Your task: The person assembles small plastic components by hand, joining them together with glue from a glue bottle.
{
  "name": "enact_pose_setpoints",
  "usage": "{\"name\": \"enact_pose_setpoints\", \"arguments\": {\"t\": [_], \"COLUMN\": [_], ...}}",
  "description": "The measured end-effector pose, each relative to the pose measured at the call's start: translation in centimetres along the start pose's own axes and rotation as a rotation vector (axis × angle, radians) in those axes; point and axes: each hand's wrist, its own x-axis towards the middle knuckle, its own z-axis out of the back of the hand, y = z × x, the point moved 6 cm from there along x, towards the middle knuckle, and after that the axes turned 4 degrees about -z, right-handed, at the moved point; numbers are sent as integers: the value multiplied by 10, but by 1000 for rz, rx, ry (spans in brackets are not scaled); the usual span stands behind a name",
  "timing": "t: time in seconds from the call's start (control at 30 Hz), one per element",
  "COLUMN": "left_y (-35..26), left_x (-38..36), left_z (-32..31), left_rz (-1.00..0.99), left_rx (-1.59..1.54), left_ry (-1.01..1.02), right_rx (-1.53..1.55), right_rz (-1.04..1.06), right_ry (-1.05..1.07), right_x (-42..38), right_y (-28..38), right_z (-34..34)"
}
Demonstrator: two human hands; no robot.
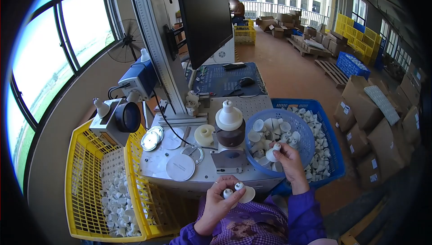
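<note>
My left hand [222, 202] is closed around two white cone-shaped plastic parts [246, 193], necks up, low in front of the purple checked apron. Over the round blue basket [308, 148], my right hand [289, 161] pinches another white cone-shaped part [272, 154] by its narrow neck. Similar parts lie heaped in that basket. Left of it, one more white part [228, 116] stands upright on a dark round fixture [230, 137] on the machine table [164, 166].
A yellow crate [96, 125] with white parts stands at the left. Beneath the round basket is a blue crate [338, 166] of similar parts. A laser-like head [119, 119] on a column and a monitor [204, 24] rise behind the table. Cardboard boxes [373, 141] fill the right side.
</note>
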Motion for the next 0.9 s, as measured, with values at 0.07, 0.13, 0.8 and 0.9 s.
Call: {"name": "enact_pose_setpoints", "arguments": {"t": [0.07,0.13,0.8,0.9], "left_y": [-15,-41,-146,-154], "left_x": [11,29,113,84], "left_z": [2,3,30,60], "left_rz": [-82,-167,-320,-395], "left_rx": [17,35,199,105], "left_ry": [-33,-66,-102,-193], "right_rx": [-7,-9,-221,-335], "right_rz": [-25,-10,490,502], "right_ry": [-1,6,35,68], "right_x": [-1,-1,53,60], "right_y": [0,5,140,131], "right_z": [1,-1,-109,-127]}}
